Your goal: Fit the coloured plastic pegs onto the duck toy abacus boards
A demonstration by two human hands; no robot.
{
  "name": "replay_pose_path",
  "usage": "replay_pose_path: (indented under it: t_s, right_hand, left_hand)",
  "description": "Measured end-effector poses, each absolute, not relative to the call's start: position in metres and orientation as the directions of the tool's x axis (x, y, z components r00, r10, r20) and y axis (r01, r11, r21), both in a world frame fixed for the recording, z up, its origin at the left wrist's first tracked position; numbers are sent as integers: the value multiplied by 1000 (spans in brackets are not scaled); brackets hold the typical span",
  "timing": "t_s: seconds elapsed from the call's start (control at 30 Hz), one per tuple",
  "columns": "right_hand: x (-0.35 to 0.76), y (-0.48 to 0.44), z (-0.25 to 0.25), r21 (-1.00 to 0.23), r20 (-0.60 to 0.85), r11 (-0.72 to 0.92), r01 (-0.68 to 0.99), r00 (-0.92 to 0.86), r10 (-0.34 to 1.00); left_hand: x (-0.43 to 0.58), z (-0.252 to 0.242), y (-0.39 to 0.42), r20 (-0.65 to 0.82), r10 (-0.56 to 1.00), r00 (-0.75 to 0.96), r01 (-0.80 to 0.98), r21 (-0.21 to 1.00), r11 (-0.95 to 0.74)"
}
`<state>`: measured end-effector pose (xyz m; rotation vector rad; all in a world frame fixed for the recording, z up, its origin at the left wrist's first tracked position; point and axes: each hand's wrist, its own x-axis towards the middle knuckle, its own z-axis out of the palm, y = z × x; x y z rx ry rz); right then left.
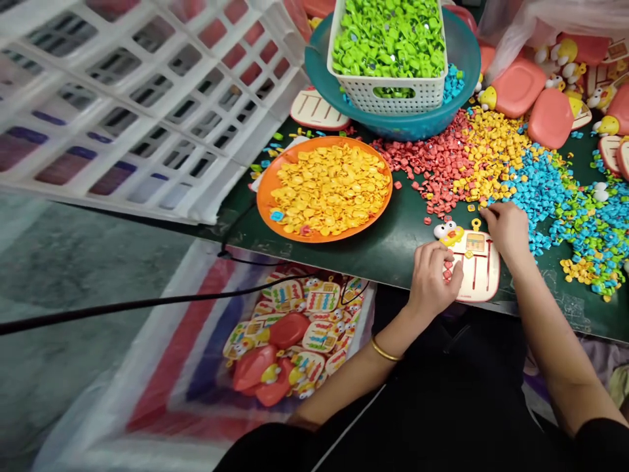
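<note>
White board (481, 272) bears red print (464, 297); too small to read.

White crate (147, 118) at the worktop's (378, 257) left edge! Below the front edge, a black cable (147, 304) crosses a striped sack (160, 367).

Duck-headed toy board (474, 275), one, at near edge of green table (388, 252); left hand (435, 278) on its left side, right hand (510, 234) at its far right corner. Orange plate (264, 211) of yellow pieces (334, 187), left. White basket (354, 93) of green pieces (388, 39), far, in blue basin (318, 72).

A toy workshop: heaps of coloured parts (536, 180), a sack (162, 387) of toy boards (322, 298)
</note>
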<state>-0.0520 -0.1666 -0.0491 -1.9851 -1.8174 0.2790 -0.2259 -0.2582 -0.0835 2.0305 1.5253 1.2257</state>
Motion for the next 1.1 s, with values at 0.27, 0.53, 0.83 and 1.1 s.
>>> replay_pose_path:
  t_s: [0.27,0.53,0.83,1.1]
  right_hand:
    - [-38,-160,-43,-464,103,-42,885,100,990]
    - [-30,-225,-50,-672,255,236,702,-80,964]
    - [-35,-226,-66,-619,320,270,737,-77,944]
    - [-46,-248,-49,-660,218,340,670,-261,940]
  left_hand:
    - [-231,-79,-254,411,828,381,615,557,-559]
    - [-230,-77,-247,400,806,437,533,606,-590]
    - [-228,-79,-251,455,839,300,516,662,-544]
    - [-228,-80,-248,404,862,307,521,687,-508]
